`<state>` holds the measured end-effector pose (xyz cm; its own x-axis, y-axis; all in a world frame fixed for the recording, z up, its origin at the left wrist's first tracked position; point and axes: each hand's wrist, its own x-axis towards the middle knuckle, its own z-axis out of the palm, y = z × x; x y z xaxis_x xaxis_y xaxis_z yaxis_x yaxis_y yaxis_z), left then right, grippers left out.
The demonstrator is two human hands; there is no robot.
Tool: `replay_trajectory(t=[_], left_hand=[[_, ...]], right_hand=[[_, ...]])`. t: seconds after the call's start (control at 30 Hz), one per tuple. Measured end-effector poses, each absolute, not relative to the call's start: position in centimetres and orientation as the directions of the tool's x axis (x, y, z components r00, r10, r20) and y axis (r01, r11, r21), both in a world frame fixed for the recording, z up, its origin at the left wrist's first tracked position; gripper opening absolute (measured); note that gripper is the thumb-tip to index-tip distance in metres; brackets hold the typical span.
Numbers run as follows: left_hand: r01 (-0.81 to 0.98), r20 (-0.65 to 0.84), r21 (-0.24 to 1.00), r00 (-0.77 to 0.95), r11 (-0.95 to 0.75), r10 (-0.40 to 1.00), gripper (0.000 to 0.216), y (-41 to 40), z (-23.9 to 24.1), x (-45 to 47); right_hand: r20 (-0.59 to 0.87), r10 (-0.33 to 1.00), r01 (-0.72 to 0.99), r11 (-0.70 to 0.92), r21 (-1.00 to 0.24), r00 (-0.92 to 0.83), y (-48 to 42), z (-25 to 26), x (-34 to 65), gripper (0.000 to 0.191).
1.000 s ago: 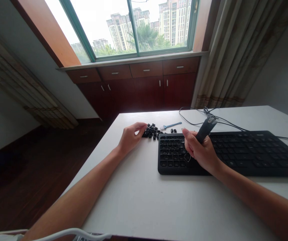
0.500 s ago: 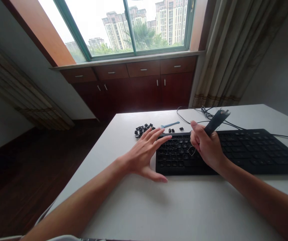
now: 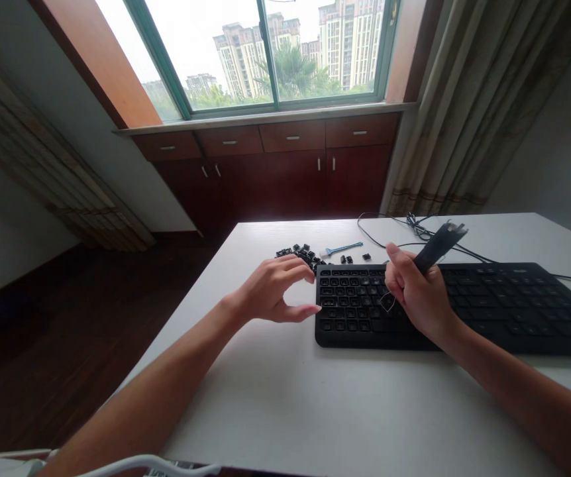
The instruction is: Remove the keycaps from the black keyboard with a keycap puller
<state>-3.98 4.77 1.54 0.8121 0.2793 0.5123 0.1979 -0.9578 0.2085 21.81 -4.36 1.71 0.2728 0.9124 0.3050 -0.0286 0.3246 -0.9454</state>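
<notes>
Curling inward, the left hand (image 3: pixel 273 291) draws back from its flat spread half a second ago, fingers bent, pinching nothing, beside the keyboard (image 3: pixel 457 306); the right hand (image 3: pixel 417 295) grips the black keycap puller (image 3: pixel 437 246) over the keys; loose keycaps (image 3: pixel 301 254) lie behind.

A matt black plastic keyboard (image 3: pixel 464 305) is seen on a smooth white table (image 3: pixel 315 411); the cabinets (image 3: pixel 275 165) look glossy wood.

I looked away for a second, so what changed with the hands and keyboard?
The left hand left the loose keycaps, came back to the keyboard's left end, empty, fingers curled. The right hand still grips the black tool; keyboard and keycaps unmoved.
</notes>
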Motion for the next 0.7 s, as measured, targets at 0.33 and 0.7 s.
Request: replay_trajectory(t=[0.33,0.7], left_hand=[[0.262,0.316,0.387,0.863,-0.884,0.394,0.026,5.0,1.1,-4.1],[0.376,0.242,0.571,0.772,-0.730,0.588,0.039,5.1,0.5,-3.7]], right_hand=[[0.285,0.922,-0.022,0.301,-0.953,0.262,-4.6,1.7,21.9,0.057],[0.282,0.926,0.004,0.290,-0.957,0.250,-4.6,1.6,21.9,0.058]])
